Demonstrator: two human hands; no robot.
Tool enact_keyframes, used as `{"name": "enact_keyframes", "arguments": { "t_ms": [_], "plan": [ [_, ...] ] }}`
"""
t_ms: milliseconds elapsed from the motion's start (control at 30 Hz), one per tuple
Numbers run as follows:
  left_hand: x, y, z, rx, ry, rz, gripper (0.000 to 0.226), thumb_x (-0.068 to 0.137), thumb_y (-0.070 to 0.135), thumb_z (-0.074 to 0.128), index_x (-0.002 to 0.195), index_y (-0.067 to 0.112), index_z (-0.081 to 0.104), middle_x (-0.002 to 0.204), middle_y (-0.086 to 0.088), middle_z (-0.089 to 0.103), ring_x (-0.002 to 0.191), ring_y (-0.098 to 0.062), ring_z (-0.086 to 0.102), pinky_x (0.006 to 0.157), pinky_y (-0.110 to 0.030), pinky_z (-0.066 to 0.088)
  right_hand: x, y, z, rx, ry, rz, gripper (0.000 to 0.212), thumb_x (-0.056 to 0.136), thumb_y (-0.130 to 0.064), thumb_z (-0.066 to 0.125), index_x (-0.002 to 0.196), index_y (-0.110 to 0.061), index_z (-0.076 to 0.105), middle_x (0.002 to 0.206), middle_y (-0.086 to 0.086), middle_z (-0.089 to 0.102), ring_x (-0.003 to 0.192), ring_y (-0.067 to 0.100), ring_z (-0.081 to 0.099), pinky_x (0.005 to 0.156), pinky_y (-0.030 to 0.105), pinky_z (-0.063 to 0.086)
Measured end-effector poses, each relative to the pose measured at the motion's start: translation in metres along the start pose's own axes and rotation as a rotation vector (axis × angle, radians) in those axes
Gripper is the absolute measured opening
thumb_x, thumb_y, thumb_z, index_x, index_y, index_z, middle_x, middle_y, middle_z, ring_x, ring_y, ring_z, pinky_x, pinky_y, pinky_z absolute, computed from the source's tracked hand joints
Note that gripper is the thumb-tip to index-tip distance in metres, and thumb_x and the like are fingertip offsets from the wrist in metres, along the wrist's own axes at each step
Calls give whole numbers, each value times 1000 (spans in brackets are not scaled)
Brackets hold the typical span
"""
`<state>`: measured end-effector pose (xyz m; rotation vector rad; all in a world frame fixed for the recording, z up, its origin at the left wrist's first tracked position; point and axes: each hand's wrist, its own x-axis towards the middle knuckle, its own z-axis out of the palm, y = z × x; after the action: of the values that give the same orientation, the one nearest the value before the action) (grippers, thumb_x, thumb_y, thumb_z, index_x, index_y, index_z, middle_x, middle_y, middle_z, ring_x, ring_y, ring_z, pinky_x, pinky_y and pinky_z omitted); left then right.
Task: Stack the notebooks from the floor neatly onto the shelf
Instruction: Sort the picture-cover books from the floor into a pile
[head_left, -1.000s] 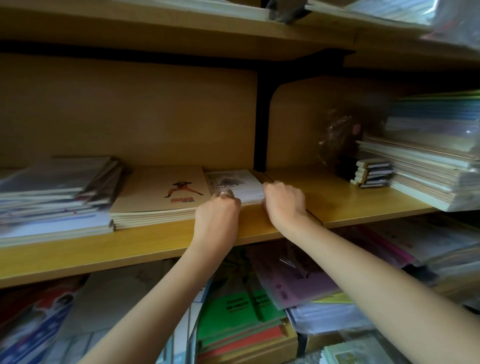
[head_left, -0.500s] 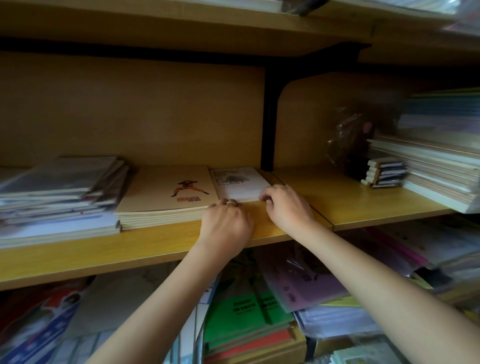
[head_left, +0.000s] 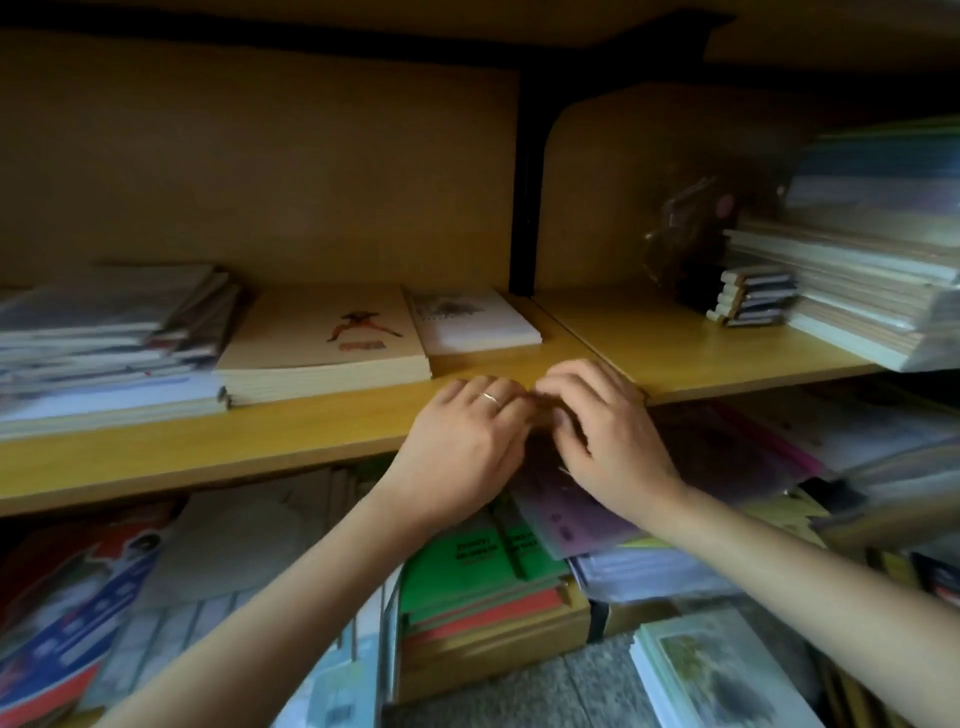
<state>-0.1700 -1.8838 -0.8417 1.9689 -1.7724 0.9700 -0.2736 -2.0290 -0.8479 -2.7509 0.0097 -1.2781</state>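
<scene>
Both hands hang at the front edge of the shelf (head_left: 311, 431), fingertips nearly touching each other. The left hand (head_left: 462, 447) is loosely curled, palm down, a ring (head_left: 489, 398) on one finger, and holds nothing. The right hand (head_left: 608, 441) is also curled with the fingers bent inward; whether it pinches anything is blurred, and I cannot tell.

Just beyond the hands, apart from them, a small white notebook (head_left: 475, 322) lies flat on the shelf. Touching it on the left-hand side is a tan stack (head_left: 322, 348) with a red figure on the top cover. Farther out past the left hand sits a taller, uneven pile (head_left: 109, 338) of grey and white books. Past the right hand, well apart, a small stack of dark pads (head_left: 753, 299) stands next to a big pile (head_left: 862, 291) of pale books wrapped in plastic.

Behind the white notebook a black bracket (head_left: 527, 182) rises against the yellow-brown back panel and meets the board above.

Under the hands and forearms the lower level is crowded: green books (head_left: 478, 566) on an orange and brown pile, a purple sheet (head_left: 566, 514) below the right wrist, a red and blue cover (head_left: 67, 623) out past the left forearm, and a pale stack (head_left: 722, 675) with a picture on top, on grey floor (head_left: 545, 691) near the right forearm.
</scene>
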Motion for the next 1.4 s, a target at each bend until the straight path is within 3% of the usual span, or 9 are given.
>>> {"name": "enact_keyframes", "arguments": {
  "t_ms": [167,300,400,667,1000,1100,1233,1333,1400],
  "plan": [
    [-78,73,26,-225,-274,514,29,90,32,45,108,13,57,110,-5,62,99,-24,59,84,-34,46,-133,21,-24,-53,-250,-106,20,83,-12,47,102,-14,50,104,1,49,98,21,50,88,28,35],
    [-122,104,53,-375,-523,468,23,82,29,53,98,17,62,103,0,64,94,-18,62,77,-31,49,-245,39,-19,-49,-495,496,32,79,-7,63,109,-13,54,106,3,51,102,20,52,83,24,37],
    [-139,112,68,-461,-634,399,20,82,26,48,96,19,62,96,1,64,87,-18,63,70,-29,50,-300,38,-3,-84,-763,1005,63,82,-37,67,132,-8,40,130,12,41,126,30,37,97,36,38],
    [-138,137,94,-698,-708,253,21,88,21,44,100,23,61,102,7,64,93,-12,62,76,-25,47,-307,65,-1,-262,-888,1328,135,52,-75,71,148,-14,-2,151,15,10,141,31,13,112,47,21],
    [-129,160,111,-863,-788,82,26,91,30,37,106,34,58,110,19,60,98,-2,59,80,-28,51,-302,48,2,-461,-1035,972,96,81,-50,58,142,13,20,134,48,31,108,42,58,75,34,52],
    [-125,166,114,-899,-791,47,24,92,28,39,105,33,60,109,18,61,97,-1,59,83,-28,50,-316,45,18,-515,-1110,857,82,29,-26,88,92,20,65,73,48,57,48,41,63,35,29,46],
    [-124,173,118,-1033,-828,-106,20,93,22,48,107,27,62,106,16,61,97,3,58,84,-24,48,-309,50,15,-576,-1073,656,55,13,-17,84,62,4,71,39,17,56,28,21,53,28,14,30],
    [-122,177,119,-1238,-914,-384,22,93,13,55,113,21,59,113,9,62,104,0,58,85,-19,49,-264,40,-14,-655,-1068,584,46,29,-12,86,67,5,67,34,6,51,25,15,47,31,12,25],
    [-118,178,117,-1374,-952,-568,30,93,14,55,122,22,54,123,8,58,111,-2,56,88,-18,49,-241,31,-33,-658,-1113,581,40,68,-7,69,101,11,57,64,12,66,51,20,63,36,20,29]
  ]
}}
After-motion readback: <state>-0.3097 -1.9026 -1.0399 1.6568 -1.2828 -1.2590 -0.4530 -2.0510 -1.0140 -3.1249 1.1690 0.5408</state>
